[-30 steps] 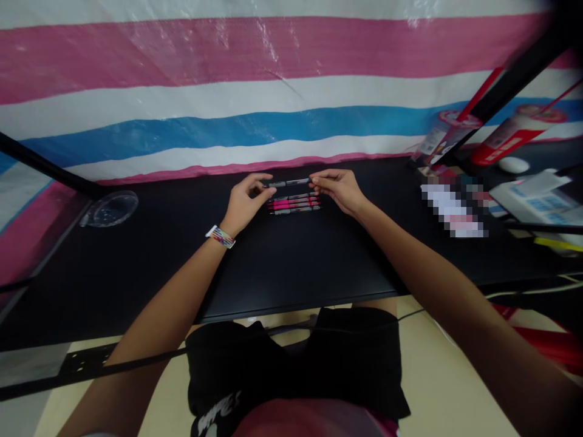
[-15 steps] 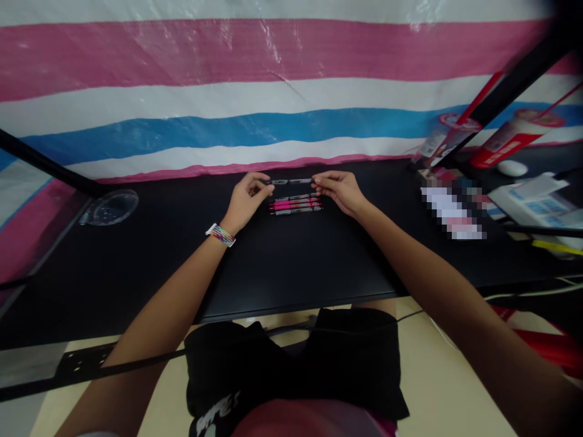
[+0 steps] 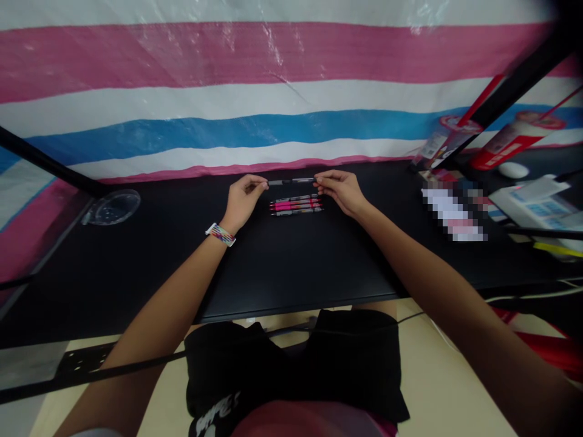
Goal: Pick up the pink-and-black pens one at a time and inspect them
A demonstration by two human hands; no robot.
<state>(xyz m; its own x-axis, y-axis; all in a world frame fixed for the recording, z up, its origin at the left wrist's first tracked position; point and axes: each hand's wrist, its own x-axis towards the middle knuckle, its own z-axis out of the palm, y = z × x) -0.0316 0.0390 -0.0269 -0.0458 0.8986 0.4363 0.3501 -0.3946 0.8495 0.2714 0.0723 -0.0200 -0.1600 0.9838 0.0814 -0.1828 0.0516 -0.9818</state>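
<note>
A dark pen (image 3: 291, 181) with a clear barrel lies level between my two hands, above the far part of the black desk. My left hand (image 3: 244, 199) pinches its left end between thumb and fingers. At the other end, the fingertips of my right hand (image 3: 340, 190) close on the pen's tip. Just nearer to me, several pens (image 3: 296, 206) lie side by side in a tight row, pink ones among dark and clear ones. The right fingers hover close to the row's right end; whether they touch it I cannot tell.
The black desk (image 3: 291, 267) has a striped sheet (image 3: 273, 54) behind it. A clear plastic lid (image 3: 113, 207) lies at the left. To the right stand two drink cups (image 3: 446, 142) with red straws, a white mouse (image 3: 513, 170), a blurred-out item and a white box (image 3: 542, 203).
The held pen has turned about its length, so its clip no longer faces up the same way. My left fingers have drawn slightly left to its very end. The row stays put.
</note>
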